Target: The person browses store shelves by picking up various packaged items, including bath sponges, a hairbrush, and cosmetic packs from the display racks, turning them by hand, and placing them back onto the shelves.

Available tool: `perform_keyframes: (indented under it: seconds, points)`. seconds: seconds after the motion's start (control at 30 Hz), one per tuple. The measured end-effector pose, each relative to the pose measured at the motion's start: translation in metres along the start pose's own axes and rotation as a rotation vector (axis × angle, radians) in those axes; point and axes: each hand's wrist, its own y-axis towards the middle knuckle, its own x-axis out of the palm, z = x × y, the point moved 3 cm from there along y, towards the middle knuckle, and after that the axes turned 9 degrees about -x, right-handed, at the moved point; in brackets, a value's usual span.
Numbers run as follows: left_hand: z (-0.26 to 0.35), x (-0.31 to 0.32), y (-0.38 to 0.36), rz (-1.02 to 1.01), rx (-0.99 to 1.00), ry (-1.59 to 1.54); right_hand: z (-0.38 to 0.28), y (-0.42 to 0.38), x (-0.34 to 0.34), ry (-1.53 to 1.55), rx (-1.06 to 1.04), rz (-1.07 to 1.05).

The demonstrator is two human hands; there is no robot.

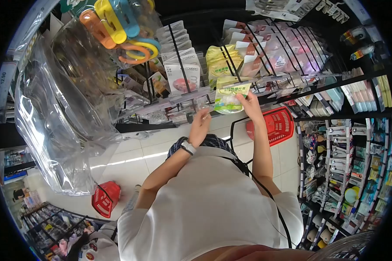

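My right hand [251, 106] grips a yellow-green packet [229, 98] by its right edge, thumb on the front. The packet is in front of the shelf, just below a hook of similar yellow packets [222, 61]. To its left, my left hand [200, 124] is raised near the shelf's front rail, apart from the packet. Its fingers are curled together; whether anything small is between them I cannot make out. A watch with a light band [188, 147] is on the left wrist.
White cards with a pink item [183, 78] and pink-purple packs [278, 54] hang on hooks. Clear plastic packaging [61, 130] hangs at left, orange, yellow and blue clips [113, 24] above. Red baskets stand on the floor at right [278, 127] and left [105, 200]. Racks [339, 165] flank the aisle.
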Motion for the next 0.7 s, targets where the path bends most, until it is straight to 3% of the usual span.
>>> perform_keyframes:
  seconds: [0.7]
  points:
    - [-0.014, -0.015, -0.005, -0.009, -0.079, 0.042, 0.009, 0.01, 0.012, 0.042, -0.004, 0.01]
